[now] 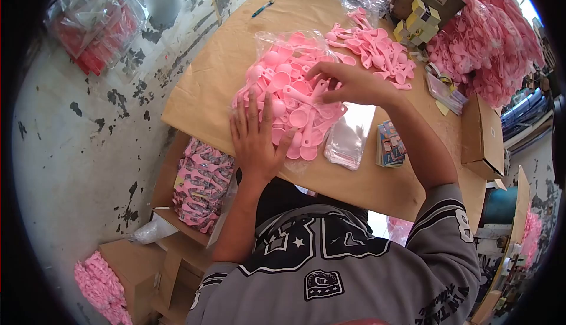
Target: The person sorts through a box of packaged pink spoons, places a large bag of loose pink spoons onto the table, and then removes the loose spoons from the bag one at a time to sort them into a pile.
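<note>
A heap of pink plastic spoons (298, 116) with round bowls lies on a clear plastic bag (265, 40) near the table's front edge. My left hand (259, 139) rests on the heap's near left side, its fingers spread and stretched out. Over the right side of the heap, my right hand (354, 83) reaches in with bent fingers held apart, close above the spoon handles. Just right of the heap sits a stack of clear plastic sleeves (349, 142), and past it a small pile of printed cards (390, 144).
More loose pink spoons (383, 53) lie farther back on the brown-covered table (206, 83), with a pen (262, 9) at the far left. Big bags of pink spoons (486, 42) and a cardboard box (482, 136) stand right. Below left, a carton holds packed pink spoons (200, 186).
</note>
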A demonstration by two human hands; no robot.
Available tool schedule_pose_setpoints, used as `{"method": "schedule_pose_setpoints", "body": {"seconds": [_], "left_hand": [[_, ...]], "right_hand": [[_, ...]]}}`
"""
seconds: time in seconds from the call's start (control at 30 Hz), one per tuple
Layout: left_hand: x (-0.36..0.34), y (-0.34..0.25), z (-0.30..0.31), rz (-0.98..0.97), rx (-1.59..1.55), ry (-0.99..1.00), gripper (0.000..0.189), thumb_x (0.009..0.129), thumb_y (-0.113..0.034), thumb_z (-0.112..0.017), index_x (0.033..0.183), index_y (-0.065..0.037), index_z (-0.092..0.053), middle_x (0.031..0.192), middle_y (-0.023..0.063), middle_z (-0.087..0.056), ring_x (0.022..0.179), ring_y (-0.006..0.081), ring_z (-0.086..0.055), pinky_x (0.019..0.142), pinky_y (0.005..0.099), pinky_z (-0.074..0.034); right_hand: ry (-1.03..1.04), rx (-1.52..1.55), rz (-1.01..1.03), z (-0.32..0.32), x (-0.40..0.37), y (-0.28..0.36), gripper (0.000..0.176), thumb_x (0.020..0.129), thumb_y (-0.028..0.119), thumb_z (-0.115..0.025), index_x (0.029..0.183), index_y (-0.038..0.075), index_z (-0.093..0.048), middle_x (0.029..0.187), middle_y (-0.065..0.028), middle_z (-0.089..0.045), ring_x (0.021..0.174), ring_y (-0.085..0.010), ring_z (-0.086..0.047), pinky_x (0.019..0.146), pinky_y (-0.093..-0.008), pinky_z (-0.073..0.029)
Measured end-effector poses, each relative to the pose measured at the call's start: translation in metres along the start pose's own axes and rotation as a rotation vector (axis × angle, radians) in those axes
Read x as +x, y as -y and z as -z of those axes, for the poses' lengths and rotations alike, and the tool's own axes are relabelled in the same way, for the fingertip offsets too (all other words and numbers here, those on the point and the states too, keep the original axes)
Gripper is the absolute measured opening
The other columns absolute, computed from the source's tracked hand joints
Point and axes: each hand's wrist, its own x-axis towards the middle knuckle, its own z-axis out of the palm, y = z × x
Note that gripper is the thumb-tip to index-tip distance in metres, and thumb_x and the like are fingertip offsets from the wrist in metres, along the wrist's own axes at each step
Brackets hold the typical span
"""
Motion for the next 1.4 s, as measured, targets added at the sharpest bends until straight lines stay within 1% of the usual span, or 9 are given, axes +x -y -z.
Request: {"method": "schedule_pose_setpoints", "body": {"seconds": [0.23,0.47,0.7,0.8,0.9,0.93,1.1,1.3,1.4], "left_hand": [[0.001,-0.002,0.003,0.003,-0.003,0.007,0.088,0.109,-0.067,-0.052,0.177,-0.014,-0.036,0.184,0.0178,-0.028,0.167,0.0458,-0.026,0.132,0.0648,-0.020],[0.002,-0.003,0.002,-0.005,-0.016,-0.008,0.087,0.108,-0.066,-0.054,0.176,-0.014,-0.037,0.184,0.0168,-0.029,0.168,0.0459,-0.026,0.132,0.0655,-0.020],[0.001,-0.001,0.001,0.003,-0.017,0.000,0.089,0.108,-0.067,-0.054,0.176,-0.014,-0.036,0.183,0.0164,-0.030,0.167,0.0456,-0.027,0.132,0.0655,-0.020],[0.000,-0.001,0.000,0.011,-0.015,0.001,0.089,0.108,-0.068,-0.053,0.177,-0.014,-0.036,0.184,0.0161,-0.030,0.167,0.0454,-0.027,0.132,0.0654,-0.021],[-0.001,-0.001,0.000,0.014,-0.007,0.001,0.089,0.108,-0.068,-0.053,0.177,-0.014,-0.036,0.184,0.0160,-0.030,0.168,0.0451,-0.027,0.132,0.0651,-0.020],[0.000,-0.001,0.000,0.016,-0.003,0.002,0.089,0.108,-0.068,-0.053,0.177,-0.014,-0.035,0.184,0.0160,-0.030,0.168,0.0450,-0.027,0.132,0.0649,-0.020],[0.000,-0.002,0.000,0.015,-0.005,-0.003,0.090,0.107,-0.070,-0.052,0.178,-0.018,-0.034,0.184,0.0143,-0.029,0.167,0.0436,-0.028,0.132,0.0656,-0.022],[0.000,-0.001,-0.001,0.025,-0.005,0.008,0.089,0.108,-0.068,-0.053,0.177,-0.016,-0.036,0.184,0.0145,-0.030,0.168,0.0437,-0.027,0.133,0.0645,-0.021],[0.001,-0.002,0.000,0.017,-0.003,0.003,0.088,0.108,-0.067,-0.054,0.176,-0.014,-0.037,0.183,0.0152,-0.031,0.168,0.0438,-0.026,0.133,0.0638,-0.020]], "right_hand": [[0.004,0.021,-0.064,-0.005,-0.005,0.018,0.037,0.094,0.018,-0.088,0.124,0.004,-0.071,0.106,-0.0029,-0.072,0.100,-0.0128,-0.066,0.086,-0.0311,-0.053],[-0.063,-0.164,0.285,-0.025,-0.012,0.009,0.025,0.094,0.019,-0.085,0.107,0.001,-0.074,0.095,-0.0068,-0.071,0.093,-0.0122,-0.067,0.081,-0.0321,-0.054],[-0.283,0.153,0.111,0.031,-0.017,0.014,0.023,0.099,0.020,-0.081,0.103,0.000,-0.070,0.083,-0.0031,-0.064,0.083,-0.0090,-0.063,0.075,-0.0330,-0.051],[-0.573,-0.082,0.002,0.060,-0.019,-0.011,0.023,0.102,0.022,-0.077,0.110,0.000,-0.075,0.088,-0.0056,-0.068,0.085,-0.0119,-0.066,0.081,-0.0340,-0.054],[-1.136,-1.100,0.243,0.057,-0.007,-0.029,0.023,0.105,0.019,-0.073,0.122,0.004,-0.076,0.099,-0.0104,-0.074,0.089,-0.0182,-0.071,0.083,-0.0364,-0.057],[-1.023,-0.921,0.279,0.050,-0.004,-0.029,0.027,0.105,0.017,-0.071,0.130,0.007,-0.074,0.116,-0.0140,-0.076,0.095,-0.0282,-0.074,0.085,-0.0411,-0.059],[-0.108,-0.112,-0.019,-0.007,-0.004,0.023,0.040,0.097,0.010,-0.075,0.137,0.012,-0.070,0.119,-0.0150,-0.073,0.109,-0.0323,-0.071,0.094,-0.0433,-0.057],[-0.160,-0.445,0.364,-0.032,0.018,-0.001,0.040,0.093,0.011,-0.079,0.132,0.006,-0.071,0.100,-0.0132,-0.073,0.096,-0.0273,-0.072,0.087,-0.0401,-0.058],[-0.026,-0.330,0.149,-0.020,0.014,0.018,0.035,0.094,0.012,-0.080,0.127,0.004,-0.073,0.097,-0.0108,-0.073,0.093,-0.0231,-0.071,0.084,-0.0386,-0.056]]}}
